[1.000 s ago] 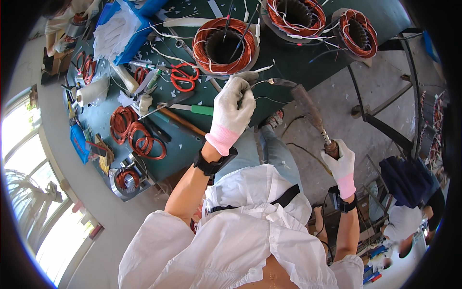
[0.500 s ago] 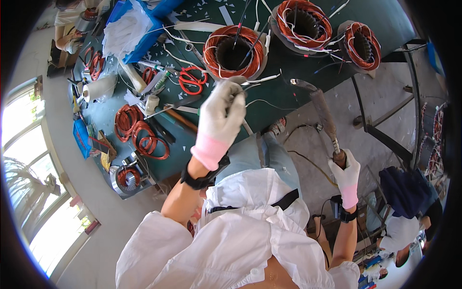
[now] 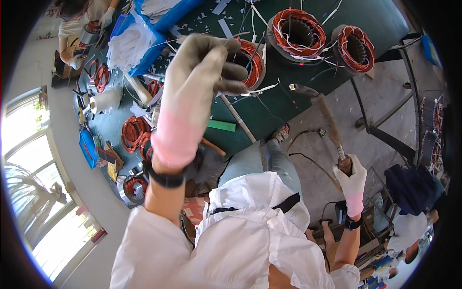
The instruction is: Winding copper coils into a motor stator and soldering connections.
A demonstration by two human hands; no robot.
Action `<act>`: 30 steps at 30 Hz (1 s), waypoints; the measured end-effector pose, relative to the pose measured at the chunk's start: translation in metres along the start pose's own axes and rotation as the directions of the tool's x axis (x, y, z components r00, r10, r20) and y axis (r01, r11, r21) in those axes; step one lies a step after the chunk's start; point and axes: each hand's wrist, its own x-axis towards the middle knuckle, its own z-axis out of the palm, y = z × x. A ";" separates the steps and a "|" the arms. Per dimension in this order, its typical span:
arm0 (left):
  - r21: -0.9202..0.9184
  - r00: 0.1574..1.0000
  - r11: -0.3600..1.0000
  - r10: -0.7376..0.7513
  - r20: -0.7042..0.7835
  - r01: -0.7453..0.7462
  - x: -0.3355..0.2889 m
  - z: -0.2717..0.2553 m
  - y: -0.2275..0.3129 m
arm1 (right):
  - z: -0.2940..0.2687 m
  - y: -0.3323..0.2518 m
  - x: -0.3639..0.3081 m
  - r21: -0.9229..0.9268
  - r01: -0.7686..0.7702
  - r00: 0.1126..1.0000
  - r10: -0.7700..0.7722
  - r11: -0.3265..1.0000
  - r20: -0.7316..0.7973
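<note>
My right hand [image 3: 353,180], in a white glove with a pink cuff, is wrapped round the wooden handle of a large soldering iron [image 3: 327,120]. The iron points up and away, its bright tip just off the bench edge. My left hand [image 3: 192,72], gloved alike, is raised over the bench, partly blurred, its fingers curled; anything between them is hidden. It covers part of the nearest motor stator [image 3: 256,60] with copper windings. White sleeved leads [image 3: 263,90] stick out from that stator towards the iron's tip. Two more stators, a middle one [image 3: 315,45] and a right one [image 3: 369,58], stand beyond.
A blue bin [image 3: 149,53] of white paper pieces stands far left. Copper wire coils [image 3: 132,132], a white spool [image 3: 106,99] and a green strip [image 3: 221,125] lie on the green bench [image 3: 284,103]. Another person's gloved hand [image 3: 76,61] is at far left.
My left hand has risen closer and moved left, away from the leads, now hiding the red scissors. The soldering iron stays in my right hand, moved slightly right and down.
</note>
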 end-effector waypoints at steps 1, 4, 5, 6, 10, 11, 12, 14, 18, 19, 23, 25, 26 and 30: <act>-0.055 0.998 0.998 -0.033 -0.057 0.030 -0.014 0.005 0.002 | 0.000 0.000 -0.001 0.008 0.004 1.000 -0.004 1.000 0.000; -0.123 0.992 0.991 -0.070 -0.101 0.058 -0.033 0.001 -0.002 | 0.000 0.000 -0.004 0.052 -0.035 0.999 0.035 0.998 -0.007; -0.120 0.990 0.991 -0.081 -0.117 0.066 -0.031 -0.003 -0.006 | 0.000 0.003 -0.005 0.051 -0.034 0.999 0.035 0.998 -0.018; -0.114 0.987 0.991 -0.090 -0.131 0.075 -0.027 -0.007 -0.010 | 0.001 0.003 -0.005 0.054 -0.035 0.999 0.037 0.998 -0.031; -0.207 0.998 0.978 -0.044 -0.036 0.035 0.017 -0.002 -0.047 | 0.003 0.004 -0.007 0.066 -0.001 0.998 0.005 0.998 -0.060; -0.208 0.999 0.977 -0.043 -0.030 0.036 0.023 0.006 -0.049 | 0.004 0.004 -0.007 0.054 0.004 0.998 -0.001 0.999 -0.061; -0.254 0.994 0.965 -0.084 -0.066 0.065 0.027 0.017 -0.050 | 0.003 0.004 -0.009 0.042 0.005 0.998 -0.002 0.999 -0.064; -0.303 0.987 0.948 -0.133 -0.091 0.099 0.032 0.026 -0.056 | 0.002 0.004 -0.013 0.053 -0.020 0.997 0.024 0.998 -0.072; -0.236 0.998 0.970 -0.062 0.000 0.060 0.026 0.036 -0.066 | 0.000 0.006 -0.020 0.027 -0.067 0.993 0.069 0.997 -0.093; -0.151 0.997 0.986 -0.069 0.033 0.073 0.023 0.038 -0.064 | 0.000 0.006 -0.021 0.026 -0.083 0.991 0.085 0.996 -0.100; -0.033 0.988 0.992 -0.114 0.109 0.118 0.016 0.048 -0.070 | 0.002 0.010 -0.025 0.007 -0.073 0.987 0.073 0.997 -0.145; 0.008 0.987 0.992 -0.123 0.107 0.123 0.013 0.053 -0.075 | 0.003 0.010 -0.025 0.004 -0.075 0.985 0.075 0.997 -0.155; 0.011 0.986 0.992 -0.127 0.108 0.127 0.012 0.054 -0.079 | 0.002 0.009 -0.025 0.002 -0.103 0.983 0.102 0.995 -0.150; 0.280 0.971 0.958 -0.123 0.206 0.062 0.010 0.052 -0.083 | 0.003 0.014 -0.029 -0.044 -0.085 0.981 0.076 0.995 -0.179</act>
